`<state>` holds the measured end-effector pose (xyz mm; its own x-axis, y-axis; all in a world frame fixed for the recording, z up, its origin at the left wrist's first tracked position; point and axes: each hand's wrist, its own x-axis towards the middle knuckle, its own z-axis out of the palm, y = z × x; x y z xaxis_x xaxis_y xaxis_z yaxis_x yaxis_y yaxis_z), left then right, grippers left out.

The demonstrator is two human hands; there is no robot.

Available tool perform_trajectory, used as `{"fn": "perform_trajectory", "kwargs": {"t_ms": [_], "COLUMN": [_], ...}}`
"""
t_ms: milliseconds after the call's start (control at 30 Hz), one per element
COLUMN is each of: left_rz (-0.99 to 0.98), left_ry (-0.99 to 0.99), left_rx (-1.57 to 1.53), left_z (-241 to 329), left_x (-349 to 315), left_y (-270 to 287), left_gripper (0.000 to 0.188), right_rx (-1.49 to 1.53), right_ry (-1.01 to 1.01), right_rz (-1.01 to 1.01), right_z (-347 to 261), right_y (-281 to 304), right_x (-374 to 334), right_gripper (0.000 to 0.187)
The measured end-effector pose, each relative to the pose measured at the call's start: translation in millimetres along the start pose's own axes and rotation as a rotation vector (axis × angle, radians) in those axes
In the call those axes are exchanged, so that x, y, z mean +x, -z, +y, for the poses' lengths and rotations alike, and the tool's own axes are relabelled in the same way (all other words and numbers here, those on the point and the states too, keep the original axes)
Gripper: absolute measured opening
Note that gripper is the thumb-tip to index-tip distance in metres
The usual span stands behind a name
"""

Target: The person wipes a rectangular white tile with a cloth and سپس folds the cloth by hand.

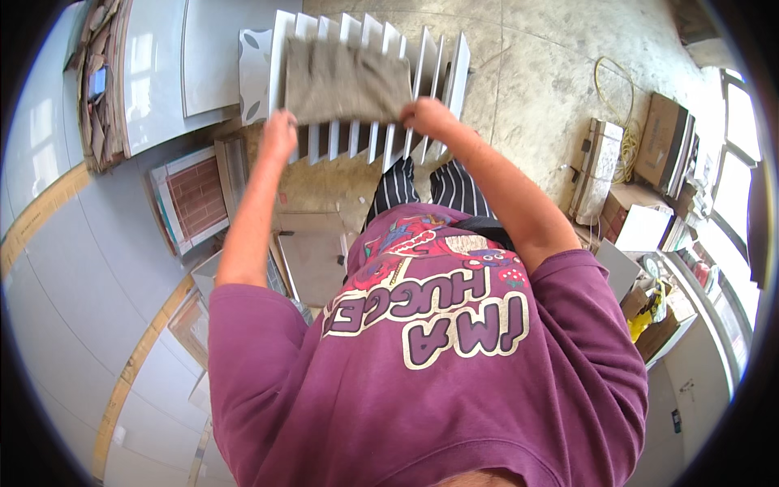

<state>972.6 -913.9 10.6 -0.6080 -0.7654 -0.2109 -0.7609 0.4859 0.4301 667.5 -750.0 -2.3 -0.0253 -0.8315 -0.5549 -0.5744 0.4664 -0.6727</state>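
A brownish-grey cloth [347, 81] is stretched between my two hands, over a row of upright light-coloured panels [459, 77] set apart like slats. My left hand [281, 132] is closed on the cloth's near left corner. At the near right corner, my right hand [428, 116] grips it with bent fingers. The cloth covers the middle of several panels, whose far and near ends stick out past it. Whether the cloth rests on the panels or hangs just above them, I cannot tell.
Large grey slabs [154, 73] lean at the left, next to a ragged stack of cardboard [101, 81]. A framed brick-pattern panel [193, 200] stands nearer. At the right are boxes [664, 134], a long wrapped package [596, 172] and a coiled yellow hose [629, 154] on the concrete floor [552, 73].
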Motion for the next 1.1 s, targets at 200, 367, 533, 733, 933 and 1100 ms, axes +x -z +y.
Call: {"fn": "perform_trajectory", "kwargs": {"t_ms": [200, 367, 533, 733, 933, 1100], "left_rz": [-0.174, -0.192, -0.081, 0.013, 0.017, 0.033], "left_ry": [0.112, 0.267, 0.242, 0.132, 0.051, 0.02], "left_rx": [-0.174, -0.234, -0.282, -0.301, -0.375, -0.453], "left_z": [41, 102, 165, 241, 292, 314], "left_x": [-124, -163, -152, -134, -125, -135], "left_y": [-77, -108, -120, -145, -141, -144], "left_gripper": [0.011, 0.011, 0.015, 0.016, 0.017, 0.015], "right_rx": [-0.15, -0.212, -0.338, -0.486, -0.38, -0.332], "right_ry": [-0.012, -0.1, 0.009, 0.032, -0.095, -0.05], "right_rz": [-0.497, -0.506, -0.417, -0.381, -0.299, -0.259], "right_z": [71, 94, 127, 169, 194, 190], "right_y": [-27, 6, 51, 126, 171, 190], "right_x": [-28, -44, -49, -73, -109, -156], "right_gripper": [0.026, 0.025, 0.022, 0.021, 0.019, 0.019]}}
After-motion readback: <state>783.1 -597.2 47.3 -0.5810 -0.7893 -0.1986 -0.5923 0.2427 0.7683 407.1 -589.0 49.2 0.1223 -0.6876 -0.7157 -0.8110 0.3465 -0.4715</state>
